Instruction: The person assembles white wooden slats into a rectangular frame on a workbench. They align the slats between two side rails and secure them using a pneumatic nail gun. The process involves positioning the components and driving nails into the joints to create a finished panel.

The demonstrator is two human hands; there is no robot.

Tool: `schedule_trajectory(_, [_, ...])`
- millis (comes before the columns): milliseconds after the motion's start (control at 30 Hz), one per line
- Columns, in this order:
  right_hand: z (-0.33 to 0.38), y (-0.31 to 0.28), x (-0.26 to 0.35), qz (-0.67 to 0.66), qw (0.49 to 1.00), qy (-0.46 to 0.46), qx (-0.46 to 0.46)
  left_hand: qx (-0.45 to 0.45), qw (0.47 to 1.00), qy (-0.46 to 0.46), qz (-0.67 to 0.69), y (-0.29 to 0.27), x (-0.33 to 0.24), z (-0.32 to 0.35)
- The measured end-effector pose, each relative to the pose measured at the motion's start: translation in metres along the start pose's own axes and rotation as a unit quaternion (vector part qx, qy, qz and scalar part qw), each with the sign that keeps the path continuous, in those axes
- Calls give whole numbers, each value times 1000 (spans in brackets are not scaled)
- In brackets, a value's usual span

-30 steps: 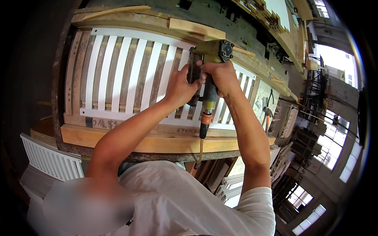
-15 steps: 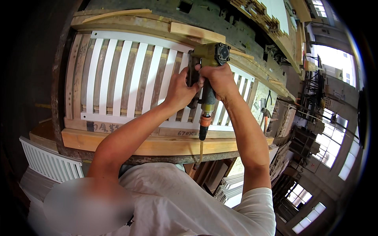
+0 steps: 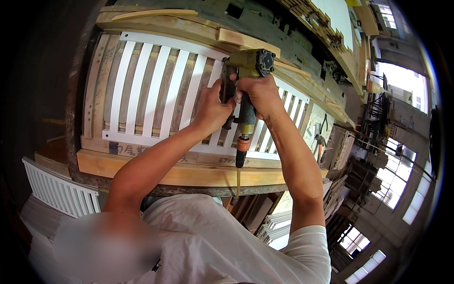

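Note:
A nail gun point(image 3: 250, 71) with an olive body and dark grip stands over a white slatted panel point(image 3: 146, 85). My right hand point(image 3: 259, 94) is wrapped round its handle. My left hand point(image 3: 213, 109) closes on the dark magazine at the gun's left side, with its fingertips partly hidden. An orange-and-black hose coupling point(image 3: 243, 146) hangs from the handle's near end, and a thin air hose point(image 3: 239, 177) runs down from it. The gun's tip is hidden behind its body and my hands.
Wooden rails frame the panel, including a thick front rail point(image 3: 198, 176). Loose wood strips point(image 3: 246, 40) lie along the far side. At the right are a hammer point(image 3: 320, 141) and pliers point(image 3: 323, 124). Another white slatted panel point(image 3: 61, 187) leans at the lower left.
The nail gun and both hands sit slightly farther left along the panel. The bench and panel appear shifted a little rightward and up in view. Both hands keep their hold.

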State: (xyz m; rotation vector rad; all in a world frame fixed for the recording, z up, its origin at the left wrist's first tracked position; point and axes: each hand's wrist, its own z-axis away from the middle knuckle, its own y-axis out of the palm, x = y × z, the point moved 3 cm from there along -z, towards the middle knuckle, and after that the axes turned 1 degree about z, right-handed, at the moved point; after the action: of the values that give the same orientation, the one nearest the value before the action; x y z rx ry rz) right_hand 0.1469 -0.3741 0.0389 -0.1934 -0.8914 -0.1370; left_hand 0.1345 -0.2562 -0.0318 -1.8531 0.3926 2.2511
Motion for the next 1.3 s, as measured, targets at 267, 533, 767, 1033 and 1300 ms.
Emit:
schedule_trajectory(267, [1,4,6,71,997,6,-26,17,1000,-20,15,-3,-1,-2])
schedule_trajectory(533, [4,14,9,64,997,19,-26,29,998,-37,31,-7,9,-3])
schedule_trajectory(767, [-6,35,12,35,999,-13,23,-9,1000,-6,0,-31,0,-4])
schedule_trajectory(1033, [-6,42,17,38,999,-19,29,-13,998,-16,55,-31,9,-4])
schedule_trajectory(1300, [-8,44,17,50,998,-22,22,-7,998,-19,64,-33,3,-3])
